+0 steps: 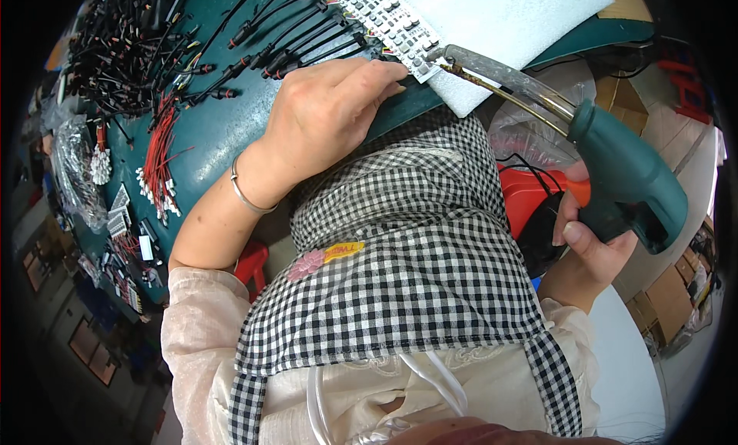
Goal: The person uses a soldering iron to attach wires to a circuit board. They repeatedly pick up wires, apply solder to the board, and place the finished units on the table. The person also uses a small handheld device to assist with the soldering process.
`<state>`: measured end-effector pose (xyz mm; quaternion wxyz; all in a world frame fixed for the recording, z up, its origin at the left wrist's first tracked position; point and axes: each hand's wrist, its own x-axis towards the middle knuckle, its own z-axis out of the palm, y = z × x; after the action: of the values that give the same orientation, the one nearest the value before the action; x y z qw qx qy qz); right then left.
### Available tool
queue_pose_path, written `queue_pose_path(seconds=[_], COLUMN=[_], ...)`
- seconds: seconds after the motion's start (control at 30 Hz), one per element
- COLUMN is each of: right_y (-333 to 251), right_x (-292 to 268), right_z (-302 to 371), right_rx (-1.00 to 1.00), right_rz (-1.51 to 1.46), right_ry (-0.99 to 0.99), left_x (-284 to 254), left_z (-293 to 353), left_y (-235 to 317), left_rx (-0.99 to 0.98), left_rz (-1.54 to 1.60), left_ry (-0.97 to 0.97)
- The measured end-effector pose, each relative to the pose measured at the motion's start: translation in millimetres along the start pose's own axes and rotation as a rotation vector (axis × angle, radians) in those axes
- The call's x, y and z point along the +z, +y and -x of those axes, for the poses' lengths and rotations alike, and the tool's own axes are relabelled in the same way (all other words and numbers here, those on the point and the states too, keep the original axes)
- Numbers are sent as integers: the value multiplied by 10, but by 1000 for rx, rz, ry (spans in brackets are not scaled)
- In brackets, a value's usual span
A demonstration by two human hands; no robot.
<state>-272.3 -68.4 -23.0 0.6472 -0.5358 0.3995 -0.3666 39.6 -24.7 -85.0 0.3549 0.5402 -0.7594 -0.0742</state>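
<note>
My right hand is wrapped round the handle of a green soldering gun with an orange trigger. The gun's long metal tip reaches left to the near end of a white circuit board strip. At that same end my left hand is closed in a pinch, its fingertips beside the board's corner. What lies between those fingers is hidden. Several black cables with thin coloured wires run up to the strip's left edge. Under the strip's right side lies a white foam sheet.
A green work table carries a heap of black cables at the far left. Nearer are a bundle of red wires with white connectors and a clear plastic bag. Cardboard boxes stand at the right, past a red stool.
</note>
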Motion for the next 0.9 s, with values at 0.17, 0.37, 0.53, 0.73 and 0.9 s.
queue_pose_path(seconds=[0.17, 0.37, 0.53, 0.73, 0.9], right_y=[25, 5, 11, 28, 23], right_x=[-9, -3, 9, -14, -31], right_z=[15, -14, 21, 19, -36], right_rx=[-22, -41, 16, -15, -63], right_rz=[-10, -48, -27, 14, -35], right_ry=[-16, -73, -23, -6, -47], left_x=[44, 54, 85, 128, 69], left_z=[19, 0, -2, -27, -65], left_y=[-10, -4, -13, -11, 28], left_rx=[4, 11, 44, 46, -89], left_rz=[14, -34, -50, -22, 53], left_ry=[8, -30, -19, 9, -25])
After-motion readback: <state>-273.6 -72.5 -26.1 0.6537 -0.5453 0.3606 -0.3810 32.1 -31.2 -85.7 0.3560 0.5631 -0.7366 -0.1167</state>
